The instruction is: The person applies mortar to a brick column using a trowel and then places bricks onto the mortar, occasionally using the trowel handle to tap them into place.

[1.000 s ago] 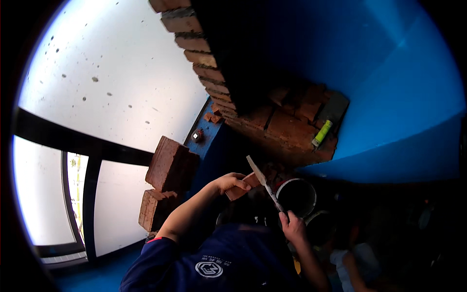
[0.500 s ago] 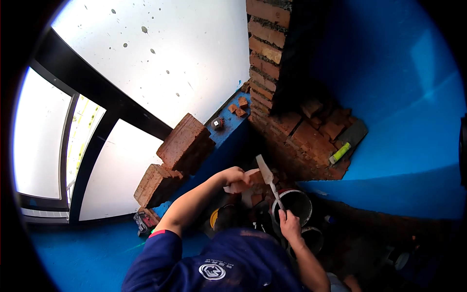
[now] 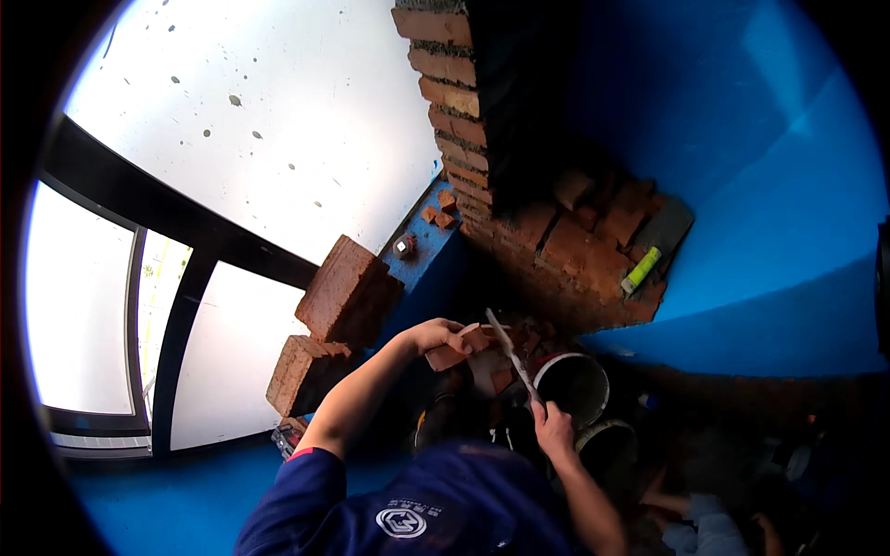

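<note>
My left hand (image 3: 438,334) grips a reddish brick (image 3: 447,358) in front of my body, its fingers wrapped over the brick's side. In my right hand (image 3: 554,429) is the handle of a trowel (image 3: 506,341) with a long, narrow, flat blade. The blade points up and away to the left, nearly edge-on, close to the brick's right end; whether they touch I cannot tell. Below and behind the hands lie broken brick pieces (image 3: 502,380), partly in shadow.
Stacked bricks (image 3: 339,289) stand on the blue ledge at left, with brick chunks (image 3: 445,200) and a small dark round object (image 3: 404,246) farther along. Ahead rises a brick pier (image 3: 452,104). A bucket (image 3: 607,394) stands right; another person's sleeve (image 3: 716,530) shows lower right.
The trowel blade has turned from its broad face toward its edge. The brick in my left hand shows more clearly. The view has shifted, and more of the other person appears at lower right.
</note>
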Motion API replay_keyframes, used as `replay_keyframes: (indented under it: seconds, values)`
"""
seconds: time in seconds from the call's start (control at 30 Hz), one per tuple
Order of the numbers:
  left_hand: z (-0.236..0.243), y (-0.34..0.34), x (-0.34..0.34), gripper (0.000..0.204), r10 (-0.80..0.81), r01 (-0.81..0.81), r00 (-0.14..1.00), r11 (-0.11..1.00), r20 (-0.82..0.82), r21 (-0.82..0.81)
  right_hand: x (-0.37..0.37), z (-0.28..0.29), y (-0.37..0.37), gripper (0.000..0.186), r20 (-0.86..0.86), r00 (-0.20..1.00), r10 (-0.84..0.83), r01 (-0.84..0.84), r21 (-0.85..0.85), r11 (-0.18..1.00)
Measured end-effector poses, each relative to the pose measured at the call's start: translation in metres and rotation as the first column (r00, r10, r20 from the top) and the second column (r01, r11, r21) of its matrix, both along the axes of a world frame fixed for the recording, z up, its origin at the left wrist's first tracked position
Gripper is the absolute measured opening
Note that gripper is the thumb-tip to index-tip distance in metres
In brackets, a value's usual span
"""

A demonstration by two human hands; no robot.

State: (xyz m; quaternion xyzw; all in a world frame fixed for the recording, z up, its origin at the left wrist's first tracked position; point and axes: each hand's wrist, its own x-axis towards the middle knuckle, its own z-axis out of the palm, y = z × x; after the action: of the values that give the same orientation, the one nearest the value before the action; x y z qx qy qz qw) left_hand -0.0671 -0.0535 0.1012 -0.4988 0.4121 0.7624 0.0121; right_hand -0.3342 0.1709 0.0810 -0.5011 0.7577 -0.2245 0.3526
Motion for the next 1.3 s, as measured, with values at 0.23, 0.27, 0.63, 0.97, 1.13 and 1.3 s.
replay_keyframes:
  seconds: [0.23, 0.27, 0.63, 0.97, 1.13, 1.3]
  values:
    - [0.013, 0.007, 0.048, 0.054, 0.378, -0.204, 0.805, 0.9, -0.457, 0.386, -0.031, 0.029, 0.0, 0.038, 0.063, 0.989, -0.133, 0.139, -0.112, 0.984]
    - [0.019, 0.015, 0.053, 0.056, 0.532, -0.309, 0.686, 0.83, -0.496, 0.464, -0.034, 0.026, 0.001, 0.039, 0.037, 0.988, -0.147, 0.15, -0.129, 0.98]
    - [0.254, -0.005, -0.026, 0.049, 0.57, -0.575, 0.55, 0.788, -0.611, 0.218, -0.035, -0.088, 0.093, 0.044, 0.131, 0.92, -0.369, 0.371, 0.012, 0.929]
    - [0.579, -0.095, -0.119, 0.064, -0.093, -0.068, 0.993, 0.071, -0.074, -0.995, -0.026, -0.165, 0.122, 0.06, 0.051, 0.864, -0.501, 0.503, -0.023, 0.864]
    - [0.596, -0.252, -0.219, 0.058, 0.08, 0.159, 0.984, -0.011, 0.158, -0.987, -0.016, -0.223, 0.128, 0.058, 0.088, 0.797, -0.597, 0.585, -0.359, 0.728]
    - [0.554, -0.389, -0.245, 0.054, 0.226, 0.368, 0.903, 0.036, 0.367, -0.929, 0.002, -0.154, 0.126, 0.053, 0.063, 0.677, -0.733, 0.725, -0.231, 0.649]
